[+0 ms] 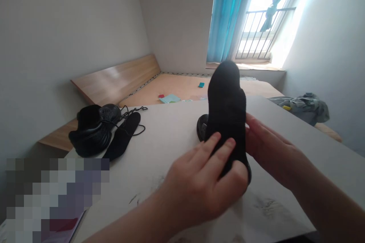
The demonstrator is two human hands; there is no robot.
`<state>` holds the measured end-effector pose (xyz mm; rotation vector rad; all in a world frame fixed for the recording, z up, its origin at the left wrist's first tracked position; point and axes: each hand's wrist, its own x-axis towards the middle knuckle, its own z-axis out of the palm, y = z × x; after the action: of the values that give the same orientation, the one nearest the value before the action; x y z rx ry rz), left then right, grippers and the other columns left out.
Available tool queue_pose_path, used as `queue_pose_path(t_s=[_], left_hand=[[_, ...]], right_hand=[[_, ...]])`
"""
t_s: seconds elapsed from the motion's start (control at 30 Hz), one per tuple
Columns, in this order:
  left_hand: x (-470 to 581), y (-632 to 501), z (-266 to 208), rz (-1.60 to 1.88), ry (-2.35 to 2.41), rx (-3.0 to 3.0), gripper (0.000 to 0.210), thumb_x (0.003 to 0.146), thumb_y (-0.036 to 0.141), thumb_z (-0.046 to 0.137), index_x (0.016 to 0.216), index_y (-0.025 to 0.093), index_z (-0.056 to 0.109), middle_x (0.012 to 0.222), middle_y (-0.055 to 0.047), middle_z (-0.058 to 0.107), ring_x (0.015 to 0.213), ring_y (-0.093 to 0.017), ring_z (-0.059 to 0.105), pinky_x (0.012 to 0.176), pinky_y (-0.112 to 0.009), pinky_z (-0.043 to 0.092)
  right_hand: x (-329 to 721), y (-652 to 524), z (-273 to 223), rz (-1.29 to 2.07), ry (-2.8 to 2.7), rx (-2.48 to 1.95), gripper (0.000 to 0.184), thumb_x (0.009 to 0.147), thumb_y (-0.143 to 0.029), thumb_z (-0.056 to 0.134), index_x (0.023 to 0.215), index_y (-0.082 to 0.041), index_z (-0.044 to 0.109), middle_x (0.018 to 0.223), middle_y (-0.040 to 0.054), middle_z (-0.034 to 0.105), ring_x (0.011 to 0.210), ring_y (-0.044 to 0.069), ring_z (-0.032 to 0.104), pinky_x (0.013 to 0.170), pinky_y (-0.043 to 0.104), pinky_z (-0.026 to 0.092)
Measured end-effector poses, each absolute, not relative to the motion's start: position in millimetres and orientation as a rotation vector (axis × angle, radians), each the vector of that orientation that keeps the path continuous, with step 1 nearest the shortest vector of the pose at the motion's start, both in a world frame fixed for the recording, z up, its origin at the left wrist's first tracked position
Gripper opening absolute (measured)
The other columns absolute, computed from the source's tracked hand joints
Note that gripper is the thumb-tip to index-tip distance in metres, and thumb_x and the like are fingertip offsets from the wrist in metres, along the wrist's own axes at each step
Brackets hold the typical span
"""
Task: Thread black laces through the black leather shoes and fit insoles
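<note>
A black insole (226,98) stands nearly upright above the table in front of me, toe end up. My left hand (205,178) grips its lower part, with fingers spread across the near face and the thumb side at the heel. At the insole's right edge, my right hand (269,144) holds it from the side, its fingertips partly hidden behind. A black shoe (201,128) sits behind the insole, mostly covered by it. On the left of the table lie another black laced shoe (92,133) and a second black insole (125,136) beside it.
The white table (162,140) has dark marks near its front. Beyond it is a bed (148,91) with a wooden headboard (119,79) and small papers on it. Clothes (306,106) lie in a heap at the right. A blue curtain (228,15) hangs by the barred window.
</note>
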<state>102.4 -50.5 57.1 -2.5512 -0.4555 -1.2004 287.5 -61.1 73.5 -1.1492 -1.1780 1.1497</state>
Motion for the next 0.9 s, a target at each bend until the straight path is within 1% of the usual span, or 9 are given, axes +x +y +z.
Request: queue_pose_path(t_s=[0.07, 0.17, 0.3, 0.4, 0.5, 0.63, 0.73, 0.8, 0.9], left_hand=[[114, -55, 49, -1.101, -0.392, -2.563, 0.013, 0.088, 0.020, 0.053, 0.097, 0.019, 0.061, 0.122, -0.010, 0.065, 0.117, -0.028, 0.059, 0.089, -0.034, 0.055], [122, -51, 43, -1.197, -0.356, -2.644, 0.019, 0.085, 0.014, 0.053, 0.104, 0.017, 0.058, 0.123, -0.008, 0.063, 0.120, -0.024, 0.054, 0.095, -0.033, 0.051], [125, -25, 44, -1.367, -0.737, -2.702, 0.021, 0.078, 0.015, 0.054, 0.099, 0.017, 0.054, 0.104, -0.008, 0.062, 0.101, -0.021, 0.056, 0.086, -0.033, 0.050], [133, -1, 45, -1.011, -1.143, -2.850, 0.034, 0.076, 0.027, 0.058, 0.108, 0.016, 0.054, 0.110, -0.009, 0.061, 0.102, -0.025, 0.055, 0.083, -0.037, 0.050], [143, 14, 45, -0.746, -1.344, -2.897, 0.026, 0.081, 0.032, 0.052, 0.103, 0.021, 0.060, 0.105, -0.005, 0.065, 0.095, -0.024, 0.060, 0.074, -0.035, 0.048], [147, 19, 49, -0.708, -1.439, -2.777, 0.020, 0.085, 0.027, 0.044, 0.085, 0.024, 0.063, 0.085, -0.001, 0.068, 0.075, -0.020, 0.062, 0.056, -0.030, 0.036], [145, 24, 54, -0.733, -1.499, -2.740, 0.019, 0.083, 0.026, 0.044, 0.081, 0.023, 0.063, 0.077, -0.002, 0.068, 0.067, -0.020, 0.060, 0.053, -0.031, 0.026], [143, 31, 57, -0.763, -1.570, -2.747, 0.019, 0.081, 0.026, 0.045, 0.078, 0.021, 0.063, 0.072, -0.003, 0.066, 0.066, -0.020, 0.058, 0.053, -0.031, 0.023], [140, 43, 58, -0.783, -1.645, -2.804, 0.017, 0.079, 0.027, 0.046, 0.071, 0.020, 0.061, 0.066, -0.003, 0.063, 0.063, -0.018, 0.055, 0.053, -0.029, 0.024]], right_hand=[[282, -57, 76, 1.217, -0.998, -1.161, 0.048, 0.087, -0.050, 0.052, 0.125, -0.022, 0.057, 0.112, 0.0084, 0.068, 0.097, 0.026, 0.066, 0.078, 0.036, 0.057], [289, -53, 79, 1.194, -0.800, -1.199, 0.038, 0.082, -0.038, 0.063, 0.116, -0.020, 0.062, 0.103, 0.0069, 0.071, 0.090, 0.023, 0.068, 0.071, 0.030, 0.059], [318, -54, 78, 1.302, -0.823, -1.198, 0.036, 0.080, -0.027, 0.067, 0.115, -0.023, 0.063, 0.096, 0.0035, 0.073, 0.075, 0.017, 0.070, 0.059, 0.021, 0.057], [340, -60, 70, 1.459, -0.813, -1.282, 0.040, 0.080, -0.025, 0.068, 0.119, -0.023, 0.062, 0.090, 0.0031, 0.073, 0.066, 0.014, 0.068, 0.054, 0.020, 0.055], [357, -72, 59, 1.510, -0.761, -1.365, 0.052, 0.076, -0.023, 0.072, 0.126, -0.025, 0.056, 0.097, 0.0039, 0.073, 0.070, 0.014, 0.068, 0.058, 0.020, 0.056], [367, -89, 51, 1.439, -0.737, -1.543, 0.067, 0.073, -0.027, 0.075, 0.134, -0.027, 0.048, 0.110, 0.0055, 0.069, 0.087, 0.018, 0.068, 0.066, 0.021, 0.056], [366, -94, 54, 1.415, -0.916, -1.633, 0.065, 0.076, -0.033, 0.071, 0.136, -0.030, 0.045, 0.115, 0.0051, 0.066, 0.092, 0.020, 0.067, 0.070, 0.023, 0.055], [363, -91, 57, 1.381, -1.120, -1.645, 0.061, 0.081, -0.037, 0.064, 0.138, -0.031, 0.042, 0.117, 0.0048, 0.065, 0.092, 0.021, 0.066, 0.072, 0.027, 0.055], [360, -83, 57, 1.163, -1.410, -1.749, 0.059, 0.084, -0.045, 0.055, 0.139, -0.030, 0.040, 0.110, 0.0055, 0.064, 0.083, 0.020, 0.066, 0.065, 0.031, 0.055]])
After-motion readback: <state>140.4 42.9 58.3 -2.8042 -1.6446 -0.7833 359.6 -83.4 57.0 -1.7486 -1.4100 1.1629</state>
